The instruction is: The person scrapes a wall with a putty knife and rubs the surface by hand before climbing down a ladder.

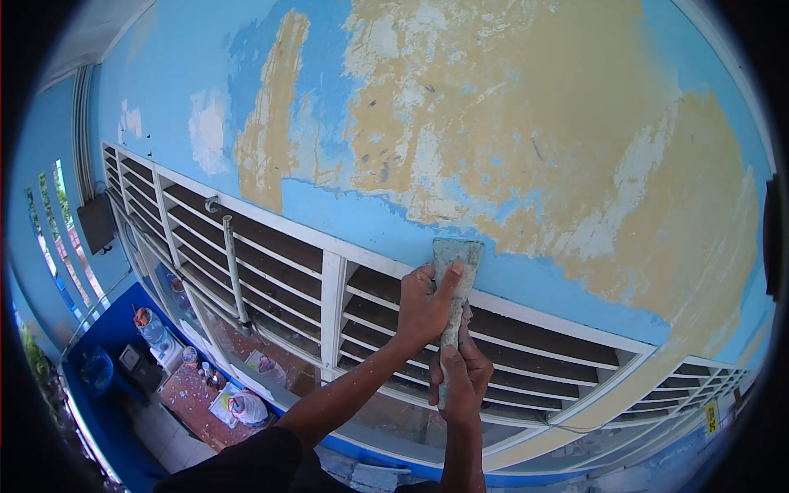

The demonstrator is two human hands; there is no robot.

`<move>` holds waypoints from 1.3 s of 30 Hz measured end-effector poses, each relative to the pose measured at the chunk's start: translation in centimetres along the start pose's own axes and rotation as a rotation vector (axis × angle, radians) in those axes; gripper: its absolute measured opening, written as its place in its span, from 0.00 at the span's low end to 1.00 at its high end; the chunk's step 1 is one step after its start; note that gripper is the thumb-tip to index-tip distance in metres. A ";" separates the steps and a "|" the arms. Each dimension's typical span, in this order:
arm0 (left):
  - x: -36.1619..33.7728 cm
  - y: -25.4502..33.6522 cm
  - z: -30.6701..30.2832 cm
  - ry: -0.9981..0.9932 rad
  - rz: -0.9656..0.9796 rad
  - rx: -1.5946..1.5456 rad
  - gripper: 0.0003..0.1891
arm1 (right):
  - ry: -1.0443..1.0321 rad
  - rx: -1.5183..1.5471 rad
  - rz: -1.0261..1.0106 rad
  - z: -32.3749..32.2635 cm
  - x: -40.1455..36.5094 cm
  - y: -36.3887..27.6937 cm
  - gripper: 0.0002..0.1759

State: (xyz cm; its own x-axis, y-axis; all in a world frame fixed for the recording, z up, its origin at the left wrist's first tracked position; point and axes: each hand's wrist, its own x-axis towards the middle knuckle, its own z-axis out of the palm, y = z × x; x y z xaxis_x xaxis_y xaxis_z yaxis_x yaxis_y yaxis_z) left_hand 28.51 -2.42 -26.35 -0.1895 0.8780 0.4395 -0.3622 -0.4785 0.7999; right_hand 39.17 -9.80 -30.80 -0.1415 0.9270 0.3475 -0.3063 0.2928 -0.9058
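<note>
A scraper (455, 253), its broad blade crusted with pale grey residue, is held against the light blue wall (349, 222) just above the louvre windows. My left hand (427, 306) is closed around its upper part, thumb pressed flat along the blade. Lower down, my right hand (463, 376) grips the narrow handle, thumb on top. The blade's edge lies near the ragged border where blue paint gives way to exposed yellowish and white patches (460, 189). Whether the edge actually touches the wall is hard to tell.
White-framed louvre windows (332, 308) run below the work area, with a pipe (234, 267) standing in front of the slats. Down at left are a water jug (148, 324), a blue basin (97, 371), a white bag (246, 407) and a speckled brown surface (185, 400).
</note>
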 end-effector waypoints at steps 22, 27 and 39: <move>1.4 0.9 -0.6 0.017 0.107 -0.005 0.18 | 0.005 0.000 -0.048 2.2 1.0 -1.3 0.34; 3.7 4.1 -0.3 -0.023 0.054 -0.043 0.18 | -0.080 -0.053 -0.045 2.6 3.7 -4.1 0.34; 4.8 4.9 -3.4 0.254 1.001 0.814 0.30 | 0.138 0.052 -0.311 -1.0 2.2 -4.6 0.28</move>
State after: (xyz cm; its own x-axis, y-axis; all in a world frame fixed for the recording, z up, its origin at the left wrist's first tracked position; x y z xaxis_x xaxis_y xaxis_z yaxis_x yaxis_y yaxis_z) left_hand 22.72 -0.49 -21.69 -0.2504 0.0768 0.9651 0.6674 -0.7085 0.2295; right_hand 41.18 -8.85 -26.11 0.0934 0.8192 0.5658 -0.3631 0.5572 -0.7468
